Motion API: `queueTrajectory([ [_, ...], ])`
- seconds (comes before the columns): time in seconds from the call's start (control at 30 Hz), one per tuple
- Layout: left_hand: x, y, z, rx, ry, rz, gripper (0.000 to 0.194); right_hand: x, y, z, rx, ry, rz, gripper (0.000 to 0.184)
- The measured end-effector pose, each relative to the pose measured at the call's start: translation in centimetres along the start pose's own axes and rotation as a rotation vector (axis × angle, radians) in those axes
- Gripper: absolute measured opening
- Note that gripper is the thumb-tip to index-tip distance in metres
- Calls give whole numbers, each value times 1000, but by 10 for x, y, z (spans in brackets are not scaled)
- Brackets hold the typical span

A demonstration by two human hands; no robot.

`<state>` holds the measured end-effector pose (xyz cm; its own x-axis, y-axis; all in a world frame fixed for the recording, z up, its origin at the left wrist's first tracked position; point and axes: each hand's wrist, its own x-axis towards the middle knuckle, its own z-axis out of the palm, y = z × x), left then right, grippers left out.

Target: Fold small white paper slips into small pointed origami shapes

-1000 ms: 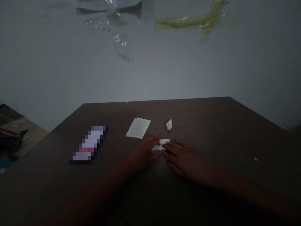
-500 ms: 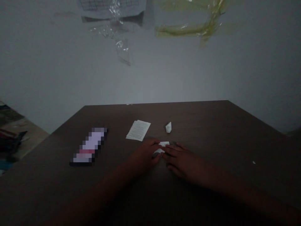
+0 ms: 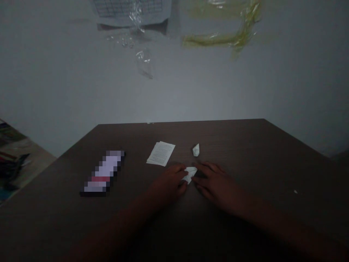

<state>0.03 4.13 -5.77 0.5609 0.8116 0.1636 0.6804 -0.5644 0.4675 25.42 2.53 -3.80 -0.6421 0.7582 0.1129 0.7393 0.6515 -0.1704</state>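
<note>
Both my hands rest on a dark wooden table [image 3: 245, 145] around a small folded white paper [image 3: 190, 173]. My left hand [image 3: 170, 181] has its fingers curled and pinches the paper's left side. From the right, my right hand [image 3: 214, 182] presses its fingertips on the paper's right edge. A small folded paper shape [image 3: 196, 149] stands just beyond the hands. A printed sheet of paper [image 3: 160, 153] lies flat behind my left hand.
A blurred-out rectangular object [image 3: 103, 172] lies on the table's left part. A pale wall [image 3: 81, 91] rises behind the table, with a grid sheet [image 3: 131, 6] and bits of tape stuck on it. Clutter [image 3: 11, 160] shows at far left.
The small paper between my fingers has changed from a flat strip to a more pointed fold. My right fingers have shifted a little to the right. The view has tilted up slightly.
</note>
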Motion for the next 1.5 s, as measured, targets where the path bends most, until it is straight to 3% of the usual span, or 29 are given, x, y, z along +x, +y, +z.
queueTrajectory([
  [0.2,0,2,-1,-14,24,0,37,4,8,5,-117,68,47,35],
  [0.47,1,5,-1,8,2,-9,39,8,11,13,-107,118,136,37],
  [0.67,-1,2,2,-21,39,-1,41,4,8,15,-39,192,33,42],
  [0.87,-3,-3,2,-100,17,-6,46,0,-4,13,96,45,-123,43],
  [1.23,-4,1,-1,-104,41,-87,44,1,-5,14,125,34,-22,44],
  [1.5,-7,-2,3,-109,40,-36,36,-1,-6,15,90,27,-32,46],
])
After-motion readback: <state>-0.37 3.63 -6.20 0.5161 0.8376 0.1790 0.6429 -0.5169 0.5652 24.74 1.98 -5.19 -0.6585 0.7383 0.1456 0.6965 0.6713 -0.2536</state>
